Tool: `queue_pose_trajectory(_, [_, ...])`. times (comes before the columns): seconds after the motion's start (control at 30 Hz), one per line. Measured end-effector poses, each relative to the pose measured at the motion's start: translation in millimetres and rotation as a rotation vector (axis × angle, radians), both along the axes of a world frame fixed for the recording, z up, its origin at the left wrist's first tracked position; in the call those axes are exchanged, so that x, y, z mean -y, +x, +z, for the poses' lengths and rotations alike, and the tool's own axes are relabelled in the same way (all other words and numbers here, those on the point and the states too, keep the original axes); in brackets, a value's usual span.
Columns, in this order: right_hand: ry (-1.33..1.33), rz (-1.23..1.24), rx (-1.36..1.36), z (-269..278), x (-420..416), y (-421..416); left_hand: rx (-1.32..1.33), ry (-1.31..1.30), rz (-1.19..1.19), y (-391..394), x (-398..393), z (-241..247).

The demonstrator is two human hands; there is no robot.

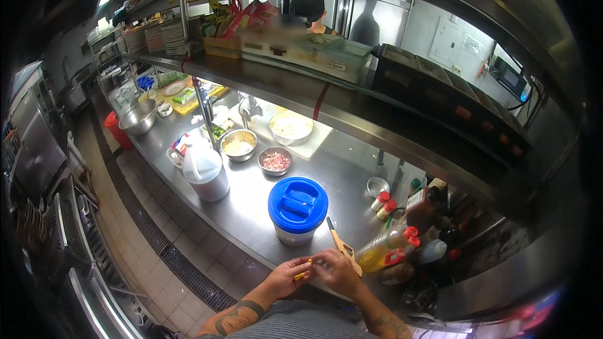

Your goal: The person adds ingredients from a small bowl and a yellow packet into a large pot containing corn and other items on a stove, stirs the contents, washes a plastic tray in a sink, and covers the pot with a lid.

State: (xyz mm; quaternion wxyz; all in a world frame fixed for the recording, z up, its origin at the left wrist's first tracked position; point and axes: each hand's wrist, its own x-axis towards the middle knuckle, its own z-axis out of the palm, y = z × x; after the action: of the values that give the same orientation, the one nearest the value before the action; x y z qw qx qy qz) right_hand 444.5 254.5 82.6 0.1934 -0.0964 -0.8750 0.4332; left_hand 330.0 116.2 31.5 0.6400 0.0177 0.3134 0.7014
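My left hand (288,277) holds a small yellow object (299,276) between thumb and fingers, just in front of the steel counter's near edge. What it is exactly, I cannot make out. My right hand (333,269) meets the left at the fingertips; whether it grips anything is hidden. Beyond both hands stands a tub with a blue screw lid (297,205), its pale side (295,238) partly visible. A tan utility lighter (346,248) with a dark nozzle lies right of the tub, partly behind my right hand.
Left are a translucent jug (205,174) and steel bowls of chopped food (239,145), (275,162). A larger food bowl (291,128) sits on a white cutting board (316,139). Oil bottles (384,247) and red-capped shakers (380,201) stand right. A loaded shelf (282,84) overhangs; a person (311,9) is behind.
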Motion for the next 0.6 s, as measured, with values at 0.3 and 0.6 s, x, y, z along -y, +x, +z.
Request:
queue_pose_trajectory(0.3, [0.095, -0.132, 0.010, -14, 17, -10, -0.128, -0.050, 0.039, -1, -2, -8])
queue_pose_trajectory(0.6, [0.112, -0.049, 0.051, -15, 17, -17, -0.123, -0.016, 0.050, -4, 4, -5])
